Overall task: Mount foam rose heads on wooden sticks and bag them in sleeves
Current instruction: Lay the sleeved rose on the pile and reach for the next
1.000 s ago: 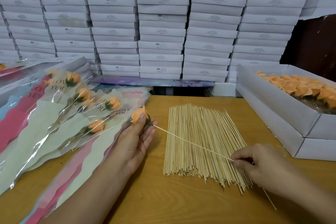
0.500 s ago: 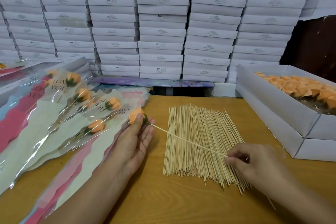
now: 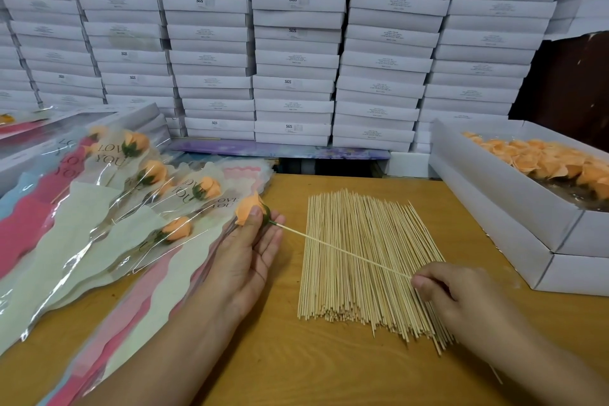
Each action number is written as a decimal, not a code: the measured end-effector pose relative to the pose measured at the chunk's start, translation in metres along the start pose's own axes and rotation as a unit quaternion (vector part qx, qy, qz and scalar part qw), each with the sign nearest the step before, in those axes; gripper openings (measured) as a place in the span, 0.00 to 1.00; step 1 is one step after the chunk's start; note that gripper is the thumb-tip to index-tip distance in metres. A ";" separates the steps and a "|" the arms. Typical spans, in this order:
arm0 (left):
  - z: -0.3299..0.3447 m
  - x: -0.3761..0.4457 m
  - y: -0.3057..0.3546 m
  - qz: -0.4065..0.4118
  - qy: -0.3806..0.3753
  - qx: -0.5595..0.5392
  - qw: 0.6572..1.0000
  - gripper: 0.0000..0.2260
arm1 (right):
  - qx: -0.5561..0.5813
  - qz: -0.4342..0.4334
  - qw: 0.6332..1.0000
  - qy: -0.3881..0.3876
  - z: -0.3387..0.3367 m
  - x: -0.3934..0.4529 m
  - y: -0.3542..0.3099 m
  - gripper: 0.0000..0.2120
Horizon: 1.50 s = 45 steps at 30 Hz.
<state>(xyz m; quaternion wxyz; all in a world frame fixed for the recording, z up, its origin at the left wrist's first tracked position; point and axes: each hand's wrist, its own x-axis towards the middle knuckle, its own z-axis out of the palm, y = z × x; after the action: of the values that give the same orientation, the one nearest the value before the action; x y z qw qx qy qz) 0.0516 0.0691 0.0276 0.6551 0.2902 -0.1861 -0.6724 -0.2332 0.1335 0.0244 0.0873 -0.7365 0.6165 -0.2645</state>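
**Foam rose head on stick, held at both ends over the stick pile**

Foam rose head (image 3: 249, 208), orange with green base, one, pinched between thumb and fingers of the left hand (image 3: 245, 260), just at the right edge of the sleeve pile. One wooden stick (image 3: 342, 250) is set into its base. The stick's long axis runs diagonally, rose end up-left, free end down-right, crossing above the loose stick pile (image 3: 369, 260). The right hand (image 3: 461, 303) pinches the stick's lower end, fingers curled round it; a short bit of stick shows past the wrist.

Stick pile: too many to count, lying flat on the worktop (image 3: 296, 366), long axes roughly away from the person, slightly fanned at the near end.

Bagged roses (image 3: 148, 194): at least five orange heads visible in clear sleeves printed "LOVE YOU", overlapping on the left of the worktop, heads pointing away and right, sleeve tails toward the near left. More sleeves lie beneath, pink, blue and cream; number cannot be told.

One open white box (image 3: 504, 208) at right holds many loose orange rose heads (image 3: 540, 158), uncounted. It sits on another white box.

Wall of stacked white boxes (image 3: 293, 59) behind, about six columns.
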 end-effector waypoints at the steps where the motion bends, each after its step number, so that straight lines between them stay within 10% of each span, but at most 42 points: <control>1: 0.000 0.000 0.000 0.001 0.001 -0.003 1.000 0.12 | 0.019 0.009 1.000 0.008 0.000 0.001 -0.001 0.11; 20: -0.002 0.002 0.000 -0.001 0.007 -0.002 1.000 0.08 | -0.002 -0.033 0.998 0.049 -0.002 -0.005 -0.006 0.15; 39: -0.001 0.003 0.002 -0.004 0.006 0.011 1.000 0.11 | 0.166 0.061 0.967 -0.184 -0.007 0.000 -0.010 0.12; 45: 0.002 0.003 0.003 0.007 -0.008 0.074 0.997 0.16 | 0.339 0.126 0.884 -0.297 -0.022 -0.002 -0.019 0.07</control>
<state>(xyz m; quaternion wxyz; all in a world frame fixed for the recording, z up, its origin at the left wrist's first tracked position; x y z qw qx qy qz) 0.0530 0.0661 0.0307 0.6349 0.3315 -0.2428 -0.6543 -0.2282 0.1442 0.0508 0.5434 -0.6219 0.5221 -0.2129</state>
